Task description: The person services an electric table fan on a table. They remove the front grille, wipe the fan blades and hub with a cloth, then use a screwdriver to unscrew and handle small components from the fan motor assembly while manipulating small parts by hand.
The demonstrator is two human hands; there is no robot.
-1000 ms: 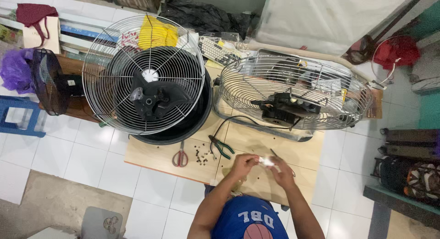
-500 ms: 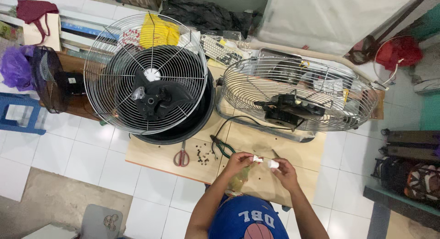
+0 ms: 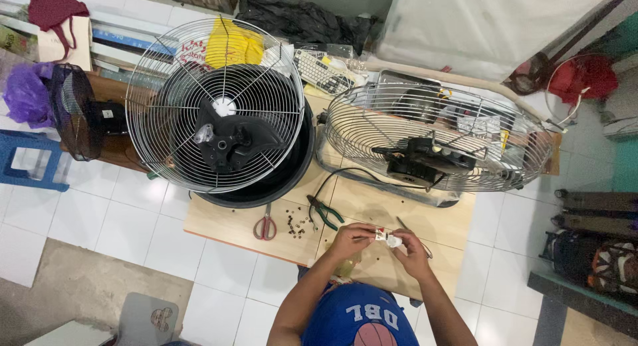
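Note:
Over a low wooden board (image 3: 226,223) my left hand (image 3: 350,240) and my right hand (image 3: 412,253) meet around a small white part (image 3: 387,238). Both pinch it between the fingertips. A black cable (image 3: 339,176) runs from the board up to the black motor (image 3: 425,159) inside the wire cage of a fan (image 3: 435,140) lying on its side. A second, larger fan (image 3: 219,103) with a round wire guard stands to the left.
Red-handled scissors (image 3: 265,225), green-handled pliers (image 3: 324,212) and several small dark screws (image 3: 297,226) lie on the board near my hands. A small black fan (image 3: 73,110) and a blue stool (image 3: 30,163) are at the left. Bags (image 3: 598,259) sit at the right.
The view has drifted slightly to the left. My hands stay together on the white part, shifting it only a little.

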